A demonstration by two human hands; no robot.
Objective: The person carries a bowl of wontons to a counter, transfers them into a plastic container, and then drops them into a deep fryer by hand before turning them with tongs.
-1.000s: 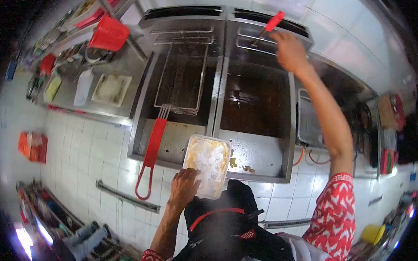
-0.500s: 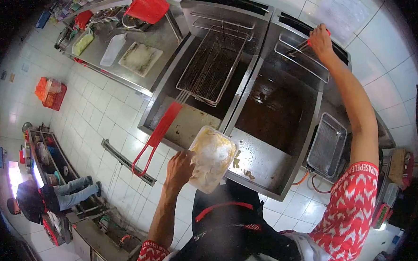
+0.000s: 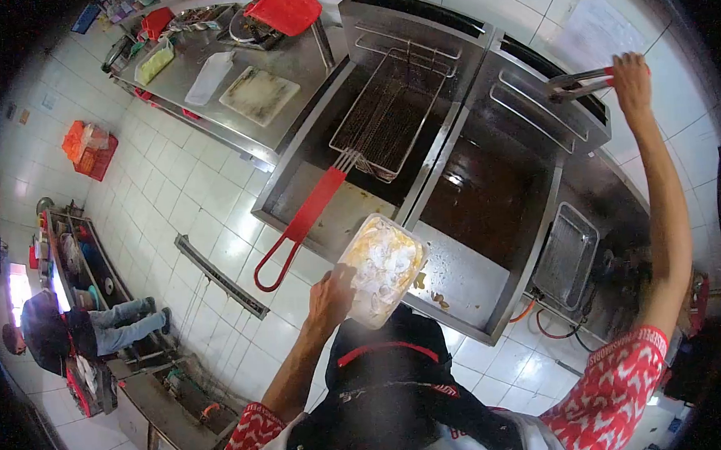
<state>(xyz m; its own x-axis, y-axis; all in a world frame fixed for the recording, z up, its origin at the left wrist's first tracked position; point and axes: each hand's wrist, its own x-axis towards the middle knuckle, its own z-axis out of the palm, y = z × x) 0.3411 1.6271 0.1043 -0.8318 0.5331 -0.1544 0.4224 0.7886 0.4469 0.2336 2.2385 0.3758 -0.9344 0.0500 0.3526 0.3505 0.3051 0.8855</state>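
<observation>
Tub (image 3: 383, 264) at fryer's (image 3: 469, 275) front edge; tongs (image 3: 577, 86) up at fryer's back-right corner.
Left hand (image 3: 330, 298) curled on tub's left edge, underside grip hidden; tub's long axis runs roughly front-to-back with fryer. Right hand (image 3: 633, 88) wrapped round tongs' handle, tips pointing left across fryer's back, well apart from tub.

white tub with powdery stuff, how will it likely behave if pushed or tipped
The tub looks open on top, so its powdery contents would probably spill if tipped. It looks like thin plastic, so it may flex when squeezed. The left grip shows at one side, so a push opposite might tilt it.
</observation>
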